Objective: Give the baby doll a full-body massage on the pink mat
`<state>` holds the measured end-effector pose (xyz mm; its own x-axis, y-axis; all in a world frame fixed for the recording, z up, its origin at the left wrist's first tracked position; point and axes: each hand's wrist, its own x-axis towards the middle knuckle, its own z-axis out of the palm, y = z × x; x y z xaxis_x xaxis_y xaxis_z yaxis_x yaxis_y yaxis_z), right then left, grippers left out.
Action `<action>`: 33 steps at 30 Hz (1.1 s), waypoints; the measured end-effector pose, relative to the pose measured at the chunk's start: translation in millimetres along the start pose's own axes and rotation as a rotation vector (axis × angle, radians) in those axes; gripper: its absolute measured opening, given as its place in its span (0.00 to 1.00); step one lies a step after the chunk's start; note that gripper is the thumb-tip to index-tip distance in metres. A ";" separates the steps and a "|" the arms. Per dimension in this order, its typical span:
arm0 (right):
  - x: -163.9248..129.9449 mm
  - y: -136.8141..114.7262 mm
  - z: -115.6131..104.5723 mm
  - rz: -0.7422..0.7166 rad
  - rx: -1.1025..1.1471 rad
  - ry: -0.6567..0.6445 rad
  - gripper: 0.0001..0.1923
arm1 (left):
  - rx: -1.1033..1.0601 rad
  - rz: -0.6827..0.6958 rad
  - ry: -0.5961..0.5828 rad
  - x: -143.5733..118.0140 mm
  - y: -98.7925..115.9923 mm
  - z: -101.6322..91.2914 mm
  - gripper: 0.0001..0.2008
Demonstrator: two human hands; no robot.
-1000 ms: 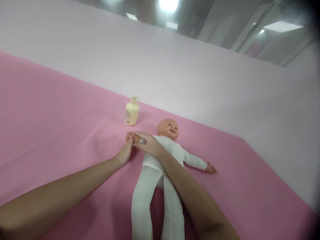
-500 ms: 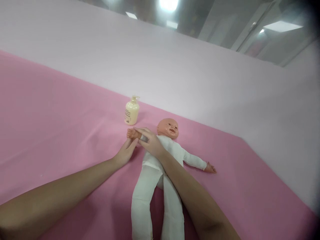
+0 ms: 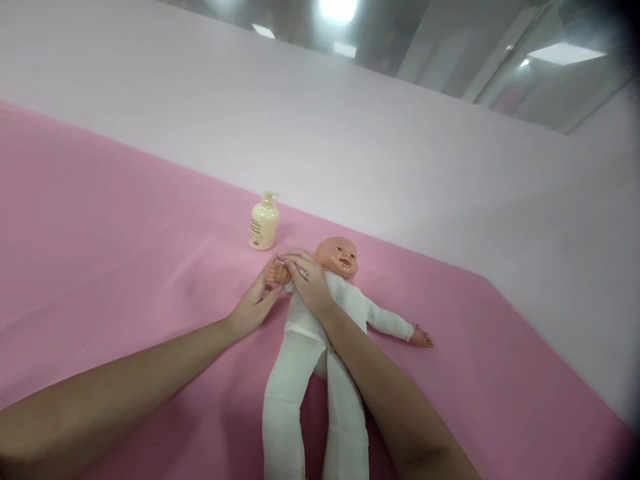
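Note:
A baby doll with a bare plastic head and a white cloth body lies on its back on the pink surface. Its arm on the left side of the view is raised a little, the small plastic hand showing between my two hands. My left hand holds that small hand from the left, thumb below and fingers behind it. From the right, my right hand is wrapped over the doll's wrist and forearm, hiding most of the sleeve. The doll's other arm lies stretched out to the right.
A cream-coloured pump bottle stands upright just beyond my hands, left of the doll's head. The pink sheet ends at a pale wall or panel behind. Above it, glass reflects ceiling lights.
The doll's held hand has shifted right, toward its body, its arm bending. My left fingers have come up around it, and my right hand has moved slightly right along the arm.

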<state>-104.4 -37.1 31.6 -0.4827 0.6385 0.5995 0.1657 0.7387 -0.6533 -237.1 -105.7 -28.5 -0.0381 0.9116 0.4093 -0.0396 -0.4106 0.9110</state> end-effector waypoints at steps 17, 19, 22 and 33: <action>-2.8 -1.9 0.9 -0.046 0.001 -0.026 0.08 | -0.028 -0.048 0.048 1.4 -3.2 -2.1 0.24; -3.6 -4.0 0.7 -0.056 0.001 -0.064 0.11 | -0.055 -0.044 0.049 1.2 -2.7 -1.3 0.24; -4.3 -6.2 1.1 -0.056 -0.007 -0.140 0.19 | -0.098 -0.029 0.059 1.0 -4.2 -0.7 0.26; -1.4 0.4 -0.1 0.003 0.035 -0.243 0.20 | 0.023 -0.083 0.067 2.5 -4.6 -4.5 0.25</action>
<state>-103.5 -37.7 30.6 -0.6757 0.5665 0.4717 0.1395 0.7266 -0.6727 -241.5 -101.6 -31.9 -0.1024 0.9389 0.3287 -0.0224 -0.3325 0.9428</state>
